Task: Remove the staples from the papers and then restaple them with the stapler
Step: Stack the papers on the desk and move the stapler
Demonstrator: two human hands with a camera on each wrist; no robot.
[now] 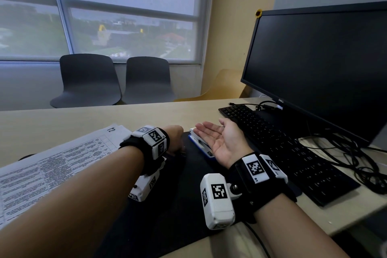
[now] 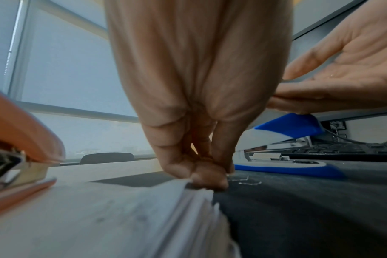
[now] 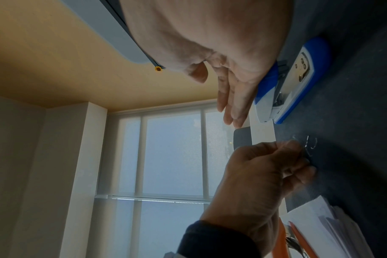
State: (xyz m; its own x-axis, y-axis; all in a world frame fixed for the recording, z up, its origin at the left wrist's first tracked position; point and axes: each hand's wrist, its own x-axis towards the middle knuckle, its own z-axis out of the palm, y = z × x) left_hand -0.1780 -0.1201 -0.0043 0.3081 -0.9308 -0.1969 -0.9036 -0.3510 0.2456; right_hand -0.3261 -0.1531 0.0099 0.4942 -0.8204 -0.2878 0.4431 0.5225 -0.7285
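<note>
My left hand is curled knuckles-up on the black mat. Its fingertips pinch together at a loose staple, right at the corner of the paper stack. More bent staples lie on the mat just beyond them, also seen as staples in the right wrist view. My right hand lies open, palm up, its fingers over the top of the blue and white stapler. The printed papers spread to the left under my left forearm.
An orange stapler sits on the papers, left of my left hand. A black keyboard, a dark monitor and loose cables fill the right side of the desk. Two grey chairs stand beyond the desk's far edge.
</note>
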